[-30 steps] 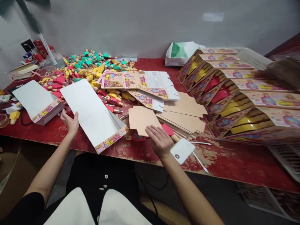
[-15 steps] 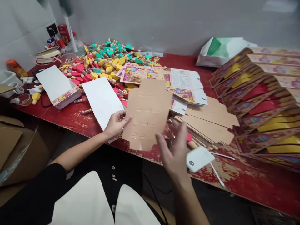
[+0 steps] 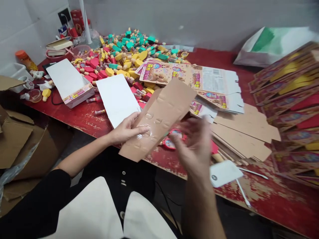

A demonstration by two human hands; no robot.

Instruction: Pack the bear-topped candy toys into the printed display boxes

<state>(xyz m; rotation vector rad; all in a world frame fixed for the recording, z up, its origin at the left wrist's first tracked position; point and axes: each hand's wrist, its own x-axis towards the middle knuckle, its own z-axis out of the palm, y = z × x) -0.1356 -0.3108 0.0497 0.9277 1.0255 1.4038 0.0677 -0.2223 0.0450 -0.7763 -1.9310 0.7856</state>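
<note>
My left hand (image 3: 130, 128) pinches a tan cardboard sheet (image 3: 161, 114) with several small slits, its thumb lying on the near face. The sheet is folded lengthwise and tilted above the table's front edge. My right hand (image 3: 195, 146) is just right of the sheet, blurred, with thumb and fingers apart and no visible grip on anything. Behind its thumb are red-framed oval pieces (image 3: 171, 139). A white carton panel (image 3: 118, 98) stands behind my left hand. Farther left is an open carton (image 3: 79, 93) with a printed front and a tall white back.
A heap of red, yellow and green toy-like pieces (image 3: 119, 56) covers the back. Flat printed cartons (image 3: 214, 81) and stacked tan sheets (image 3: 239, 142) lie right of centre. A white device (image 3: 225, 173) with cables sits near the edge. Filled display boxes (image 3: 294, 122) stand far right.
The tan sheet has turned from nearly upright and flat to slanted and folded lengthwise. My left thumb now lies across its face. My right hand remains beside it, and the view has shifted.
</note>
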